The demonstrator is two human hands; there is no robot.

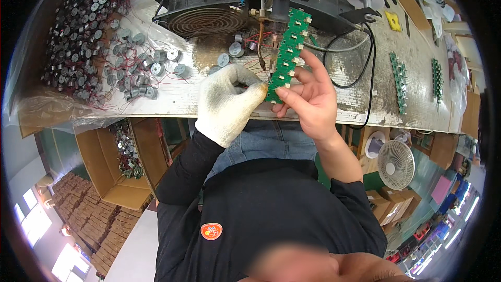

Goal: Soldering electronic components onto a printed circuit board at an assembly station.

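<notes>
Table (422,86): worn, stained, pale; red-wired metal discs (78,47) heaped leftward.
Green circuit strip (288,55): long, flat, tilted, above the table's near edge.
Left hand (227,99): white-knit-gloved, fingertips pinched together at the strip's lower end.
Right hand (317,99): bare, clamped on the strip.

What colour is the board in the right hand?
The board is green; the head view shows it best.

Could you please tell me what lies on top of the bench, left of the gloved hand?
Scattered round grey parts with thin red wires lie beside the left hand; farther left is a dense heap. What lies beneath the heap cannot be seen.
</notes>
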